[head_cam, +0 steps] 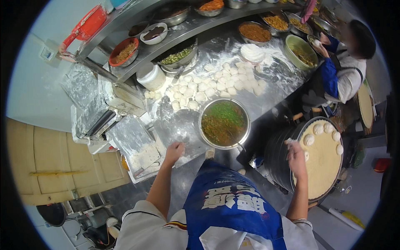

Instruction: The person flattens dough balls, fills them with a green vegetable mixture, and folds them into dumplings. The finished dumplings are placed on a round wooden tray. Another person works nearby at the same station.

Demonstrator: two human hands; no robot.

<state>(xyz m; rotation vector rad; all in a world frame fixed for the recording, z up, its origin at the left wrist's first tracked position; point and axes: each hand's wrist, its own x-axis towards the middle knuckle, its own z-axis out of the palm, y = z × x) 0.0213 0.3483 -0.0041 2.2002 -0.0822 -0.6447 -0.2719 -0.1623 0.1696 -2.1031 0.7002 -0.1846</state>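
My left hand (176, 152) is over the near edge of the floured steel counter (179, 125), fingers curled, with nothing seen in it. My right hand (295, 157), blurred, is at the left rim of a round stacked steamer (322, 162); something whitish shows by its fingertips, and I cannot tell whether it is held. Several pleated white buns (309, 139) sit on the steamer's pale liner. Between my hands, on the counter's near edge, stands a metal bowl of chopped green and brown filling (223, 125) with a utensil handle over its rim. Flattened dough rounds (209, 87) lie beyond it.
A co-worker (347, 65) at the right holds a small bowl and something white, beside a green basin of filling (300, 51). A steel shelf (175, 40) with bowls runs above the counter. A floury machine (103, 115) and a white tub (151, 76) stand left.
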